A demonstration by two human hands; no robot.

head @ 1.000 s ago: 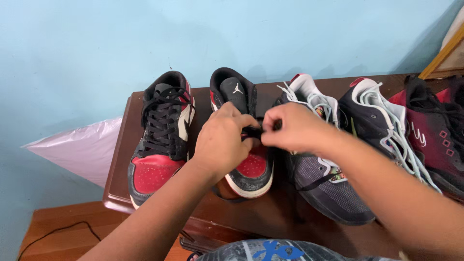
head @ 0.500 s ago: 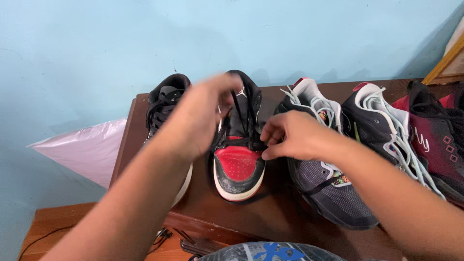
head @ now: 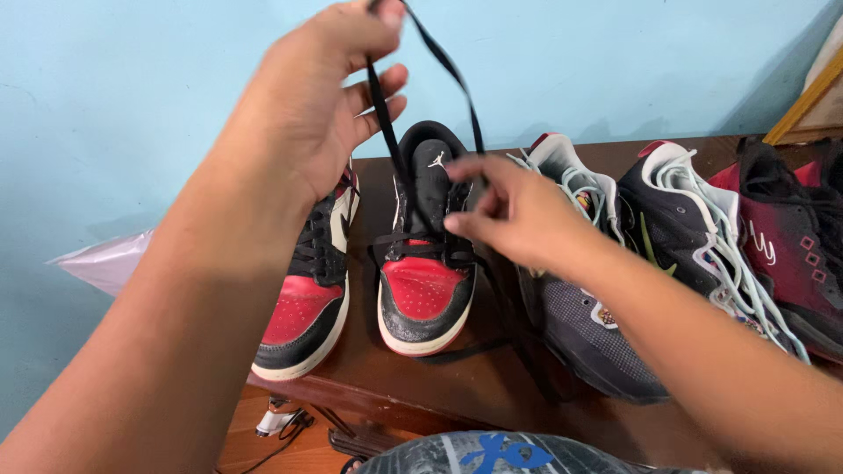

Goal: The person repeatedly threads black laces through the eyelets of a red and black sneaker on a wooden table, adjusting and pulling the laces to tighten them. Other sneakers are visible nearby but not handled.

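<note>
A red, black and white sneaker stands on a dark wooden table, toe toward me. Its black shoelace runs up from the lowest eyelets. My left hand is raised high above the shoe and pinches the lace, pulling it taut. My right hand hovers over the shoe's right side with its fingers closed on the lace's other strand by the tongue. The matching left sneaker, fully laced, sits beside it, partly hidden by my left arm.
To the right stand a grey sneaker and a black sneaker, both with white laces, then a dark red shoe. A pale plastic bag lies left of the table. A light blue wall is behind.
My left hand rose from the shoe's tongue to well above it, drawing the black lace up. My right hand moved from the lower eyelets toward the tongue. The view tilted slightly.
</note>
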